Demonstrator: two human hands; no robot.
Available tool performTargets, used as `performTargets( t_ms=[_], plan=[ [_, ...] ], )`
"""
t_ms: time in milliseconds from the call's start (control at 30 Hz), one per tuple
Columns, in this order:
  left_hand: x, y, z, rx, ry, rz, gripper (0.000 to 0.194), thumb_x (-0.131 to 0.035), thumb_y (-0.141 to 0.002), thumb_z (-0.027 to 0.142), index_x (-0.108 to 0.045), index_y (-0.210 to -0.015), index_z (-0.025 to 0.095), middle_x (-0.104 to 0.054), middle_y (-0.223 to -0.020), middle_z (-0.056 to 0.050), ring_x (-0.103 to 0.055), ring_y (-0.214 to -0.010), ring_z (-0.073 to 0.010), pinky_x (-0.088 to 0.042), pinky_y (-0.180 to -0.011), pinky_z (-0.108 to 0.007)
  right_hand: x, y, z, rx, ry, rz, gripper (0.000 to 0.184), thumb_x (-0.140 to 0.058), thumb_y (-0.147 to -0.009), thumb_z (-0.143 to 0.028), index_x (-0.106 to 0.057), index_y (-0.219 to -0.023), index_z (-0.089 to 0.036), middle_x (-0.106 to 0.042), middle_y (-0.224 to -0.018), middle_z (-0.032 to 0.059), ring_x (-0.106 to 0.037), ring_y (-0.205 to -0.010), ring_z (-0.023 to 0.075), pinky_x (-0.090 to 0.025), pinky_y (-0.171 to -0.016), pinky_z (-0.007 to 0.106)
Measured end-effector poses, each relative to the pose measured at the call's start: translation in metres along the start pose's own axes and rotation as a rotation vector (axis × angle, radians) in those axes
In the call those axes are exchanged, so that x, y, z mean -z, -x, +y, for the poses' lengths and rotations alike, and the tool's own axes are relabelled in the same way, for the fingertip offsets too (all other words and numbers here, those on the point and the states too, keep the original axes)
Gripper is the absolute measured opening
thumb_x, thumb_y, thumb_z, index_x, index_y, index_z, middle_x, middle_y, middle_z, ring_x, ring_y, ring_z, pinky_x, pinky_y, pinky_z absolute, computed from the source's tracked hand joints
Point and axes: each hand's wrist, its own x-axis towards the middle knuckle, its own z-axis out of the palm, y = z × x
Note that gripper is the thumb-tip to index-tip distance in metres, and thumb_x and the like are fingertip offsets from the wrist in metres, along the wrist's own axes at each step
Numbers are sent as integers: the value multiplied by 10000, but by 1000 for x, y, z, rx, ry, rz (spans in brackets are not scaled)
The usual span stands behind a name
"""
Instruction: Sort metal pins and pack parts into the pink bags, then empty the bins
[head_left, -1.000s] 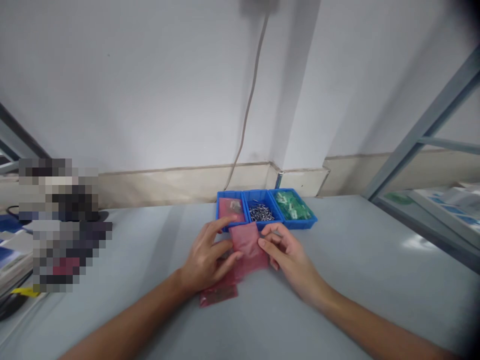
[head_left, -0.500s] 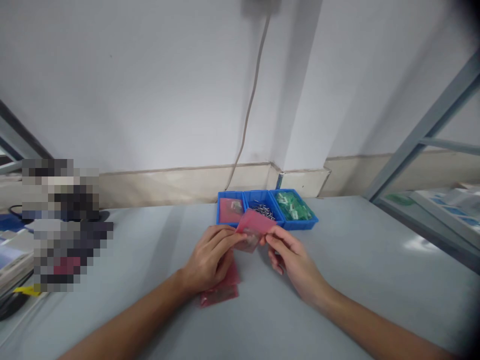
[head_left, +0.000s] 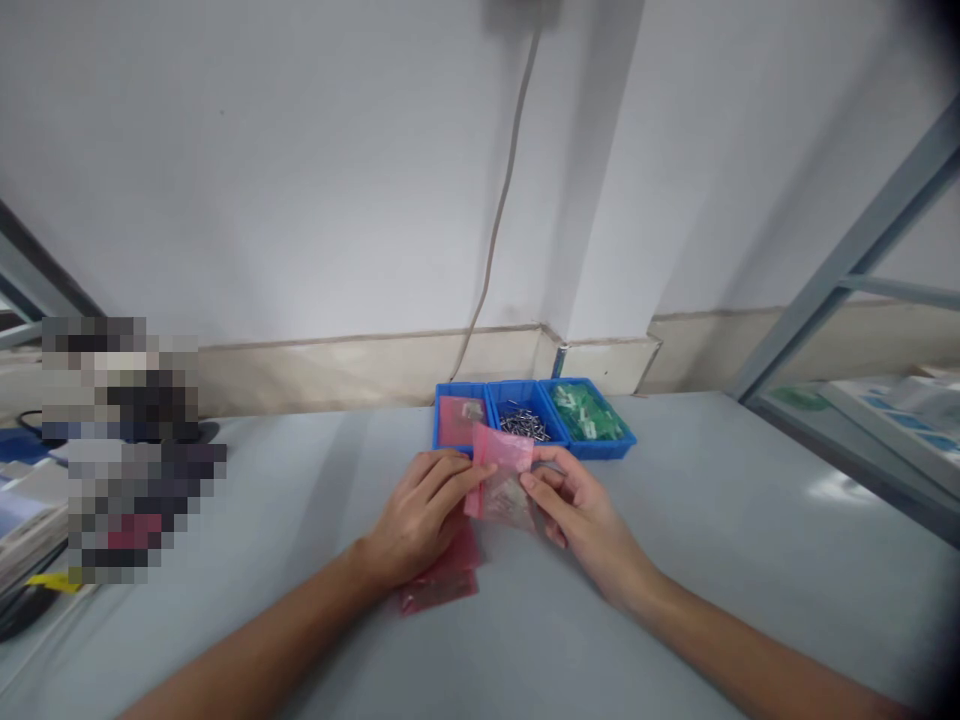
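Note:
Between my hands is a pink see-through plastic bag [head_left: 504,480] with small parts inside that I cannot make out. My left hand [head_left: 424,515] pinches the bag's left edge. My right hand [head_left: 574,500] grips its right side between thumb and fingers. More pink bags [head_left: 442,590] lie on the table under my left hand, partly hidden by it. Just beyond the held bag stand a blue bin with a pink bag in it [head_left: 461,420], a blue bin of small metal pieces [head_left: 523,422] and a blue bin of green bags [head_left: 589,413].
The grey table [head_left: 300,620] meets the wall behind the bins. A cable [head_left: 502,190] hangs down the wall. At the left are a blurred-out person and a yellow item [head_left: 56,581]. On the right a metal frame [head_left: 832,270] slants past several boxes [head_left: 892,415].
The pink bag has turned in my hands and come slightly lower, uncovering more of the metal pieces in the middle bin. My right fingers have shifted along the bag. My left arm stays put.

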Motion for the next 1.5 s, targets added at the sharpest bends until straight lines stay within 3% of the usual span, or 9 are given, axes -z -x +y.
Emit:
performTargets(
  t_ms=[233, 500, 700, 833, 933, 1100, 1267, 1400, 1500],
  plan=[
    [0, 0, -1, 94, 12, 29, 393, -523, -975, -20, -616, -1313, 158, -670, -1110, -101, -577, -1058, -230, -537, -928, -387, -1, 0, -2, -10, -6, -54, 389, -736, -964, -516, -572, -1211, -265, -492, -655, -95, -360, -484, 72, -249, -438, 211],
    [1, -1, 0, 110, -5, 35, 346, -515, -943, -38, -643, -1181, 177, -622, -1235, -117, -571, -1142, -247, -517, -962, -415, -2, 3, -3, 10, 3, -29, 390, -741, -968, -468, -528, -1249, -301, -503, -664, -96, -355, -507, 84, -252, -462, 216],
    [1, 0, 0, 112, 41, 15, 278, -504, -1000, 13, -629, -1177, 187, -710, -1144, -81, -592, -1138, -235, -502, -1007, -413, 0, 4, -5, 16, 124, -16, 178, -626, -1005, -421, -672, -1095, -274, -530, -743, -41, -403, -540, 108, -291, -481, 248],
    [1, 0, 0, 125, 41, 32, 201, -530, -1031, 74, -633, -1160, 189, -718, -1090, -74, -599, -1092, -230, -509, -983, -397, 3, 4, -1, 41, 212, -13, 166, -649, -968, -332, -718, -1110, -283, -575, -785, -20, -433, -566, 129, -337, -515, 268],
    [1, -1, 0, 110, 35, 38, 156, -550, -1042, 99, -633, -1143, 183, -719, -1058, -71, -607, -1053, -222, -513, -964, -383, 3, 5, 0, 47, 235, -18, 207, -698, -960, -417, -720, -1114, -281, -598, -811, -10, -451, -588, 140, -356, -527, 272],
    [-1, -3, 2, 89, -2, 52, 67, -652, -1019, 137, -625, -1071, 168, -714, -1028, -72, -619, -1013, -218, -520, -948, -382, 1, 5, -3, 33, 257, 12, 326, -696, -957, -568, -708, -1040, -252, -517, -740, -27, -433, -566, 138, -330, -508, 276],
    [2, -5, 5, 78, -35, 56, 44, -657, -1021, 169, -616, -1008, 165, -691, -1129, -115, -631, -1040, -230, -555, -907, -389, 2, 6, -5, 24, 245, -7, 324, -655, -989, -579, -687, -1028, -259, -404, -621, -64, -400, -550, 143, -306, -504, 273],
    [5, -7, 7, 68, -39, 68, 62, -655, -1017, 181, -642, -1076, 169, -652, -1281, -158, -636, -1162, -262, -580, -949, -430, -1, 6, -9, 41, 156, 45, 327, -713, -948, -568, -635, -973, -251, -514, -739, -43, -388, -542, 117, -293, -483, 265],
    [7, -7, 8, 20, -41, 76, 97, -674, -999, 184, -652, -1090, 158, -562, -1465, -209, -588, -1319, -310, -572, -1028, -486, -3, 5, -11, 39, 74, 84, 359, -760, -915, -548, -583, -1040, -262, -583, -811, -34, -380, -524, 105, -271, -465, 257]
  ],
)
